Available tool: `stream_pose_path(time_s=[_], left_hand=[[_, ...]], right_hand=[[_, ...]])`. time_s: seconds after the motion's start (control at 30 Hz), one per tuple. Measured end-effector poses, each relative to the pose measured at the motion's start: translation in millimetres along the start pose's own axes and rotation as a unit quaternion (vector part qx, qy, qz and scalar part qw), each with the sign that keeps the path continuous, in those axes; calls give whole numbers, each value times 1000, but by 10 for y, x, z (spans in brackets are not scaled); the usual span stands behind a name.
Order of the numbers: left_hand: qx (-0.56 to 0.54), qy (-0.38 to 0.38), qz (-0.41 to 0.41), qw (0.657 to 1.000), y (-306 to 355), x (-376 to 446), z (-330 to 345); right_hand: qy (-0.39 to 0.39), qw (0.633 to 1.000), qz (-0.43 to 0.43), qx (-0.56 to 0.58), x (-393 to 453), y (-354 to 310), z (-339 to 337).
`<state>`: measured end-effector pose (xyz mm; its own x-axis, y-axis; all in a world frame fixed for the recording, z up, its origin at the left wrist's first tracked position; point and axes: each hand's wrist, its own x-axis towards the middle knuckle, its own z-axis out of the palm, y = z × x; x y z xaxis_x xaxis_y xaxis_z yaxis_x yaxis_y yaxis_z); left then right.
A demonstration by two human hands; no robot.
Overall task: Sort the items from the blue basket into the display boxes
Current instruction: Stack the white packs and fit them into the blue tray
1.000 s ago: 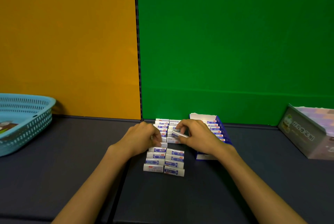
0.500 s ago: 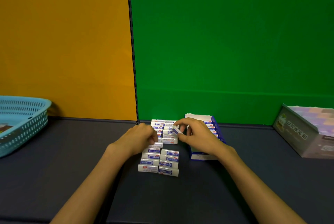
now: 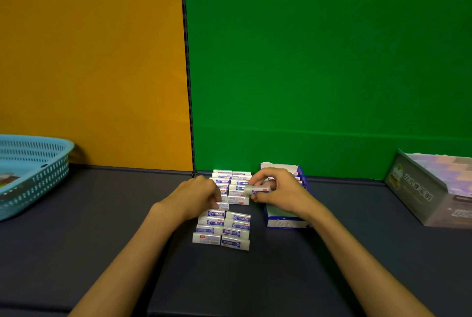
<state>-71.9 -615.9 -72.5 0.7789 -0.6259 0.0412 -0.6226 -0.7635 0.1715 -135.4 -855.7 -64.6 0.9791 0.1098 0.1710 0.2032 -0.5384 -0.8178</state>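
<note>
Lifting one small packet (image 3: 256,189) rightward off our two rows (image 3: 223,224): right hand (image 3: 277,189) pinches it toward the blue display box (image 3: 286,222); left hand (image 3: 198,195), fingers curled, steadies the left row.

1. Both forearms are bare from the bottom edge of the view up to the wrists; no sleeve shows.
2. The left hand (image 3: 198,195) wears no glove, ring, watch or band.
3. The right hand (image 3: 277,190) is likewise ungloved, with nothing on its wrist or on the fingers that show.
</note>
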Motion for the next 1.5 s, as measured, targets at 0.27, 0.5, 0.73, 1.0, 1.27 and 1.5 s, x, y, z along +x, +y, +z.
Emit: stream_pose_path(time_s=[0.27, 0.5, 0.73, 1.0, 1.27, 1.5], left_hand=[[-8, 1, -12, 1000, 26, -34, 7], [-236, 42, -19, 971, 74, -32, -87], [-408, 66, -16, 910, 199, 25, -173], [-427, 98, -43, 898, 274, 80, -201], [-326, 123, -13, 937, 448, 157, -185], [-224, 126, 39, 966, 798, 338, -111]], right_hand=[[11, 999, -14, -38, -17, 33, -57], [31, 998, -38, -35, -16, 63, -116], [41, 998, -40, -33, -53, 108, -196], [40, 998, -37, -34, -103, 119, -277], [53, 996, -31, -59, -148, 137, -375], [-24, 960, 11, -280, -199, 195, -732]])
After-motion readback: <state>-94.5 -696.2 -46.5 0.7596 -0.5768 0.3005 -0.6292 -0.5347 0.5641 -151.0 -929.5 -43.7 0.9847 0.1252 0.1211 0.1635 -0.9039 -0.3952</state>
